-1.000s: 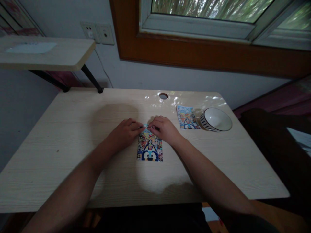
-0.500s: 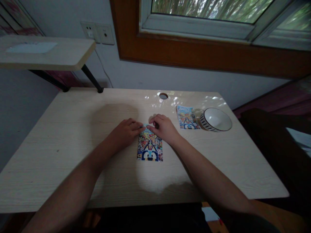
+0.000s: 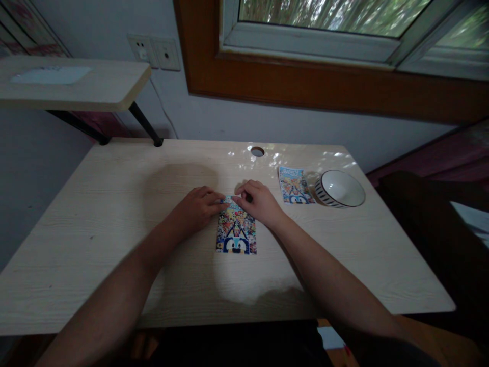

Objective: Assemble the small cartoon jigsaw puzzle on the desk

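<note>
A colourful printed card packet point(image 3: 237, 229) lies flat on the wooden desk, a blue cartoon dog's face at its near end. At its far edge my left hand point(image 3: 200, 206) grips the left corner with thumb and fingers. Close beside it, my right hand point(image 3: 259, 201) has its thumb on the same far edge, its fingers curled in. The two thumbs are a small distance apart, and the fingers partly cover the packet's top. Farther right lies a second, similar packet point(image 3: 296, 186), touched by neither hand.
A white bowl point(image 3: 342, 188) with dark stripes stands beside the second packet. The pale desk point(image 3: 114, 224) has a round cable hole point(image 3: 257, 152) near the wall. At the back left, a raised shelf point(image 3: 95, 94) rests on black posts. Above the desk is a window point(image 3: 305, 41).
My hands stay at the packet's far edge. The thumbs have shifted very slightly apart, showing a little more of the top strip. The packets and bowl are where they were.
</note>
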The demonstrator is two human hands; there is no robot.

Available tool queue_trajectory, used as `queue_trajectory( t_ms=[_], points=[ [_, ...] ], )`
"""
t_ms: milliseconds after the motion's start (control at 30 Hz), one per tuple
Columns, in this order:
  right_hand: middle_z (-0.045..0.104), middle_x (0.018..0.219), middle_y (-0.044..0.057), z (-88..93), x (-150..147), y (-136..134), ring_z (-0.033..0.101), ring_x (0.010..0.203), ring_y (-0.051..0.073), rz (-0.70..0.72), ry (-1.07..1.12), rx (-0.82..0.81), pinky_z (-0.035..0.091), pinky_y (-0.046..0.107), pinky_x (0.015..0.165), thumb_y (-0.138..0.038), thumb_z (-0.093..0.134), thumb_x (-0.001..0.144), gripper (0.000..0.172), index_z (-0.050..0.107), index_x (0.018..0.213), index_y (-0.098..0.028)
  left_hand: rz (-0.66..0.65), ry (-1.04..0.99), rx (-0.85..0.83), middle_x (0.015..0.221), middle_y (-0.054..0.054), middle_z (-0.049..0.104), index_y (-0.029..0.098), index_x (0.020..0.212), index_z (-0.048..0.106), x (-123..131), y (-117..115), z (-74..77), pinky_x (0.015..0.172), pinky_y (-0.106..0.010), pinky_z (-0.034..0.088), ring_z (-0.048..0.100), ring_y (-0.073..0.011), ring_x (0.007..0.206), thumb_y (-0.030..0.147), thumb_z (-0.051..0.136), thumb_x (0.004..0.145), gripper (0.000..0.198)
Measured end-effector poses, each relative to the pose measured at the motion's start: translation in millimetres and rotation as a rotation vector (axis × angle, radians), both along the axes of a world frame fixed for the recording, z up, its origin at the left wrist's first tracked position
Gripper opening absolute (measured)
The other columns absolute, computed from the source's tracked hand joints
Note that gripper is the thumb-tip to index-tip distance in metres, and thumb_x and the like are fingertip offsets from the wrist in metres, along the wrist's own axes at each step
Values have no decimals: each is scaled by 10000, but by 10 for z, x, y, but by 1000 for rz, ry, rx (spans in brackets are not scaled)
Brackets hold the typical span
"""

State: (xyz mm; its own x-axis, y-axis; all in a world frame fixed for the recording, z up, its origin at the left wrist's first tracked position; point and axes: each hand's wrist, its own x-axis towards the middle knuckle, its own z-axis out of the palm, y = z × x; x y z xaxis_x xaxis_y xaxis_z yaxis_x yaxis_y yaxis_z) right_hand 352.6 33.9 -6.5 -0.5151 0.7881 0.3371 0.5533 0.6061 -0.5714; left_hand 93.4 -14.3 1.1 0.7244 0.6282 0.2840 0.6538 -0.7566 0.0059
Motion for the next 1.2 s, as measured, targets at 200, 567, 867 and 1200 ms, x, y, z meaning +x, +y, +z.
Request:
queue_trajectory(
  t_ms=[200,567,867,1200],
  points=[
    [631,828,29,-4,33,8,581,797,185,1,130,-18,432,321,740,-226,632,975,107,704,897,-210,-19,-23,-6,1337,-54,705,285,1314,716,-48,4,-3,1015,-477,482,553,-288,1182,146,628,980,372],
    [669,866,45,-9,50,12,602,827,194,-8,169,-39,454,335,763,-221,621,980,122,728,920,-211,-14,-130,-1,1261,-92,744,179,1254,740,-144,32,47,1019,-498,532,558,-288,1147,98,596,966,332],
    [715,909,48,10,88,30,622,818,199,-104,257,-140,485,345,759,-293,617,961,153,749,936,-220,-44,-90,-41,1423,-65,683,195,1399,659,-22,-32,47,1127,-531,484,492,-313,1410,163,547,1041,376],
    [728,903,54,0,110,63,635,849,211,-198,376,-218,492,366,792,-337,621,915,180,752,924,-214,-25,-77,-57,1445,-46,671,212,1430,642,21,-61,27,1189,-521,412,448,-311,1476,318,531,1088,375]
  ],
)
